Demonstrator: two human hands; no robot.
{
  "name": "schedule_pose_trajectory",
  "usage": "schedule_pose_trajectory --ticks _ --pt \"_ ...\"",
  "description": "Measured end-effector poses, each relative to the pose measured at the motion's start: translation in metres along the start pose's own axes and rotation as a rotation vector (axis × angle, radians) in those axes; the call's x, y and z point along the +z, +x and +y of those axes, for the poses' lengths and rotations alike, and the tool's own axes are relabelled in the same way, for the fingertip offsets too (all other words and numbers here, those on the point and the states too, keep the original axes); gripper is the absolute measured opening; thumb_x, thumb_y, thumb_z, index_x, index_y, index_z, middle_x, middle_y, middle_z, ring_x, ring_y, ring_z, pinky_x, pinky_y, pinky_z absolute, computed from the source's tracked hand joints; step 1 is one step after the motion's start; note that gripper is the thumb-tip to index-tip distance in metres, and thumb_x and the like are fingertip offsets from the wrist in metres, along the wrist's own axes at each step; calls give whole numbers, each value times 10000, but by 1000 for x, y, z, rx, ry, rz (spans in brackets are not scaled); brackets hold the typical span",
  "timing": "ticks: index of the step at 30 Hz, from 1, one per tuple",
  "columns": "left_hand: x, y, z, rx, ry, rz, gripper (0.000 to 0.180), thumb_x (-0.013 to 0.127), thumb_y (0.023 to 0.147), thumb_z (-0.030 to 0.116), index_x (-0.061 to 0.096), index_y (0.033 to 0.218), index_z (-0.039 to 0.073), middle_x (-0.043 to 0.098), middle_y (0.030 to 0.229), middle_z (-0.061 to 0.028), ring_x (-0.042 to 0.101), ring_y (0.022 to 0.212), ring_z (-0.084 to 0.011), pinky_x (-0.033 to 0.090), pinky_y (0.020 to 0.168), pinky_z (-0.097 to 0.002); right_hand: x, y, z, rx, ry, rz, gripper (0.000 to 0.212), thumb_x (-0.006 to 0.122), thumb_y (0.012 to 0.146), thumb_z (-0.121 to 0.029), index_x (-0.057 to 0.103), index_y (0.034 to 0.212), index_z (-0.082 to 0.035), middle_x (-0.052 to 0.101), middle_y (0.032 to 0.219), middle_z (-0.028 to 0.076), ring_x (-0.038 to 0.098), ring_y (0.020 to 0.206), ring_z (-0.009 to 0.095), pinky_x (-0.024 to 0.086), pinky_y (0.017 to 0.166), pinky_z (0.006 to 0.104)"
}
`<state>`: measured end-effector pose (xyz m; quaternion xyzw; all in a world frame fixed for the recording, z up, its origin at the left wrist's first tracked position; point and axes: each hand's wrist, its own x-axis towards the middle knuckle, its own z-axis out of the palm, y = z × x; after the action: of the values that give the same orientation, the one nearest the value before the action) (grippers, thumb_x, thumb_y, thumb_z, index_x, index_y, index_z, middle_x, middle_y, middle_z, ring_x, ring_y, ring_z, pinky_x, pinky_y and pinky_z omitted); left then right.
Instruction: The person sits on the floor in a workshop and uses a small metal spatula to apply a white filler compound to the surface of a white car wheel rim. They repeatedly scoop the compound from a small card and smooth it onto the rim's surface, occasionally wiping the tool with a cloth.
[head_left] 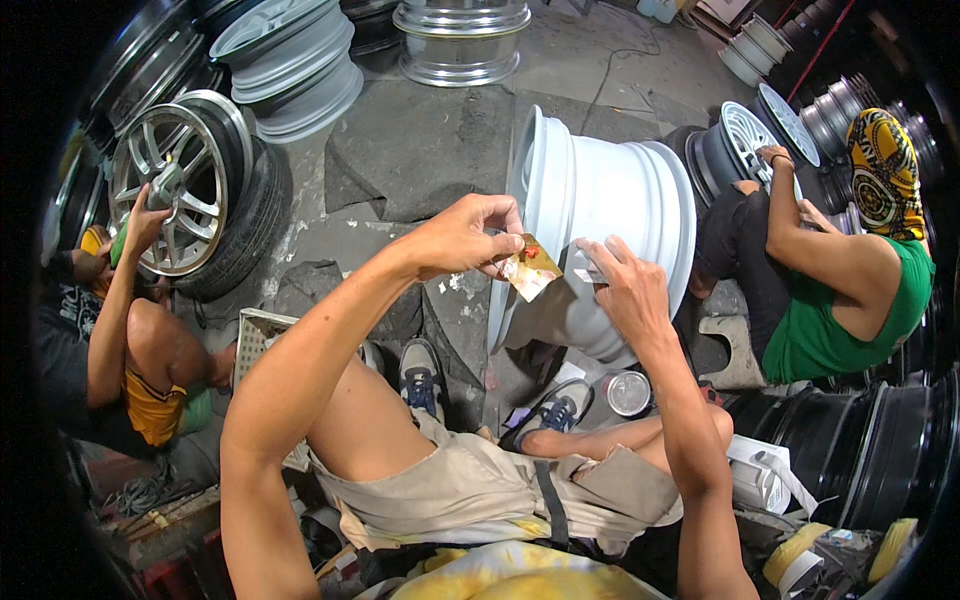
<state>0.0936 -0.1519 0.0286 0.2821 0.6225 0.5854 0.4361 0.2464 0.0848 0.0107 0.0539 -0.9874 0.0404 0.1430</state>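
Between the thumb and fingers of my left hand (470, 238) is a small bent card (535, 268), gold-brown with a red smear and a whitish lower part. My right hand (632, 292) is closed on a small flat pale piece (590, 274), held at the fingertips; its kind is unclear. Both hands are in front of a pale grey-blue wheel rim (620, 190), which stands on its edge before me. My right fingers overlap the rim in view; whether they touch it I cannot tell. A round tin (628, 393) sits by my right shoe.
At left, a person handles a silver spoked wheel (175, 190) with a tyre. At right, a person in a green top (850, 290) works at another rim (748, 140). Stacked rims (290, 60) stand behind. Dark mats (420, 150) cover the floor; a cable (610, 60) crosses it.
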Motion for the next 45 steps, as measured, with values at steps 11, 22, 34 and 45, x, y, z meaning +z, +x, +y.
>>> schedule_pose_trajectory --ticks 11,22,34,45 --pt "0 1 -1 -12 5 -2 130 649 986 119 563 942 32 620 966 -34 632 790 -71 583 687 -229 -1 -3 -3 -10 -24 -11 592 722 671 -2 645 1239 -147 631 1025 90 679 651 278 560 591 387" --pt "-3 2 -2 14 4 -7 145 659 983 137 569 941 32 614 966 -31 634 795 -74 592 717 -244 1 3 0 -14 -48 -13 581 723 682 -11 641 1241 -149 634 1050 103 688 663 283 568 590 394" --pt "-3 4 -4 27 19 -13 152 665 985 144 575 941 30 608 984 -32 636 829 -82 594 734 -251 5 4 2 -8 -35 -8 584 702 688 -12 645 1248 -167 628 1045 102 681 671 295 562 611 402" --pt "-4 4 -5 25 -33 11 141 632 995 112 544 948 14 590 1052 -73 662 894 -120 627 763 -262 -15 -3 -7 71 226 163 487 705 720 6 677 1176 -163 629 868 71 676 735 270 551 627 394"
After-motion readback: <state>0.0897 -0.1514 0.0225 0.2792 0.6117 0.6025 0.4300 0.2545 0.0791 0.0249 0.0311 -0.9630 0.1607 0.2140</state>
